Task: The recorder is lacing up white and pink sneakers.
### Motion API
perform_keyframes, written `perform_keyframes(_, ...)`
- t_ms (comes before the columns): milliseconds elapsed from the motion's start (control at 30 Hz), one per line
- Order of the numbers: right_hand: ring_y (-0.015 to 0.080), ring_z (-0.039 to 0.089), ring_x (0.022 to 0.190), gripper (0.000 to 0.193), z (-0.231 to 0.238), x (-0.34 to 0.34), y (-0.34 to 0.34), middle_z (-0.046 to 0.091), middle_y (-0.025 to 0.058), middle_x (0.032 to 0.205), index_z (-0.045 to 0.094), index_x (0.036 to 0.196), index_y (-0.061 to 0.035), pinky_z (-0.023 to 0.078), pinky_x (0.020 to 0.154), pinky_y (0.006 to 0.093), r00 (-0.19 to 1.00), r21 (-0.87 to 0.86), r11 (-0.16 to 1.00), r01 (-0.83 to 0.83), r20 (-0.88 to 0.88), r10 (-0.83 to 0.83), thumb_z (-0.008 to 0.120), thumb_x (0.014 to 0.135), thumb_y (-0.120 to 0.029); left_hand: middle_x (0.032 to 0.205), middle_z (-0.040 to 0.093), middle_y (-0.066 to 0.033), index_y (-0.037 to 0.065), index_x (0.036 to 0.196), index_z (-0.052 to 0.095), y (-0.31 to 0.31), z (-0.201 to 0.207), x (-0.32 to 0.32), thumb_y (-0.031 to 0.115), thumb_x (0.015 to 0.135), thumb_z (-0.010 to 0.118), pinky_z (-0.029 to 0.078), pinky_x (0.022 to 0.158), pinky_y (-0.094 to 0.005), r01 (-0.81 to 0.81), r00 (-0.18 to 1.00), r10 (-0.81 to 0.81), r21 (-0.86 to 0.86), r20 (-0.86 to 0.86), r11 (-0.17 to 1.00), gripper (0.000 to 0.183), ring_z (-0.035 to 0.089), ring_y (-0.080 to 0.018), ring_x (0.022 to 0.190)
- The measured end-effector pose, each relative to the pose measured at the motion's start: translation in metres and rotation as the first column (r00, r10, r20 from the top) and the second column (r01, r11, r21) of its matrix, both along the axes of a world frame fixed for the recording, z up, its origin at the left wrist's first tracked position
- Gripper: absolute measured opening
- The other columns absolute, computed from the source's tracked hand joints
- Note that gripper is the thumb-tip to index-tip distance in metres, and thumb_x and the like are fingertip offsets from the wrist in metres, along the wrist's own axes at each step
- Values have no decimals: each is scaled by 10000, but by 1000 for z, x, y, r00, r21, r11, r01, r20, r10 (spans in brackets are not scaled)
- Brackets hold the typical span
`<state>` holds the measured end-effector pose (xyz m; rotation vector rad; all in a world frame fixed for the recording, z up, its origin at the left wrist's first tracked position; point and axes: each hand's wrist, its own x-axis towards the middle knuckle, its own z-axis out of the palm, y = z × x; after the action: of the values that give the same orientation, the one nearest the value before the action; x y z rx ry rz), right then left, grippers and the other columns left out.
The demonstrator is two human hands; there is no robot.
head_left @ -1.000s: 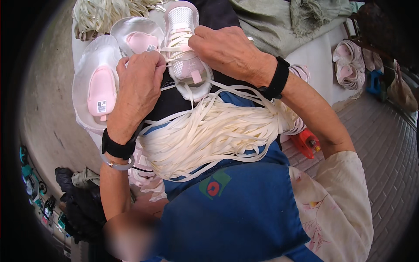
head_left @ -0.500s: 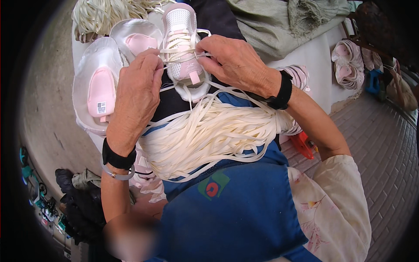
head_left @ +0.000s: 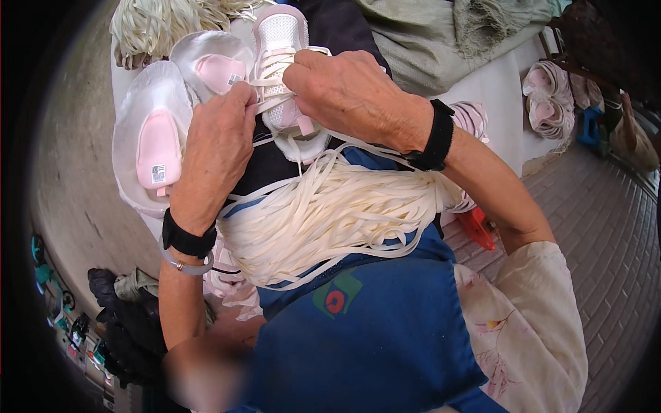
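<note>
A pink and white shoe upper (head_left: pixel 279 43) lies in front of me, its toe pointing away, with cream lace crossing its front. My left hand (head_left: pixel 224 127) is at its left side, fingers pinched on the shoelace (head_left: pixel 265 104). Over the upper's right edge, my right hand (head_left: pixel 344 93) is closed on the lace too; its fingertips are partly hidden behind the hand. A thick bundle of loose cream laces (head_left: pixel 337 213) rests across my lap on the blue apron (head_left: pixel 365 323), just below the upper.
Left of the upper lie two white and pink shoe uppers (head_left: pixel 153 86) with pink insides. More laces (head_left: pixel 162 27) are heaped at the far left. A grey-green cloth sack (head_left: pixel 441 41) sits at the far right, and stacked pink uppers (head_left: pixel 549 103) stand beyond it.
My right hand has moved left across the upper, drawing closer to my left hand. The left hand stays nearly in place with the lace.
</note>
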<state>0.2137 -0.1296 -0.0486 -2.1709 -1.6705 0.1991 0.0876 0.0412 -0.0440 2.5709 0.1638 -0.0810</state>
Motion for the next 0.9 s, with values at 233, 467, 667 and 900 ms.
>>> perform_keyframes(233,240,664,686,97,-8,15,-7,587,84,810,578,855,-43,518,539,343,989,31,995,-94,114,90,611,784,-100,834,594,-161,17,930,539,10,-4,6,58,894,573,438,701,-429,58,993,-56,-13,106,998,64,566,-360,819)
perform_keyframes(467,264,659,711,115,-8,18,-12,598,92,833,580,856,-37,519,569,363,997,33,998,-56,47,55,627,761,-82,785,587,-150,12,906,557,17,-3,2,46,872,594,449,690,-396,5,993,7,-101,115,995,60,561,-344,755)
perform_keyframes(667,336,643,714,134,-2,7,-15,623,132,840,577,826,-11,519,612,416,984,36,999,1,-180,6,634,741,-97,785,588,-139,11,889,559,18,1,-3,32,847,607,440,716,-393,69,995,-67,-32,81,997,67,560,-337,775)
perform_keyframes(900,365,641,744,161,-4,9,-15,627,159,810,570,814,-1,513,643,453,961,-112,992,52,-266,-80,648,737,-119,876,607,-118,24,904,571,14,6,-5,20,831,625,436,776,-394,28,983,-18,-51,185,998,91,560,-314,799)
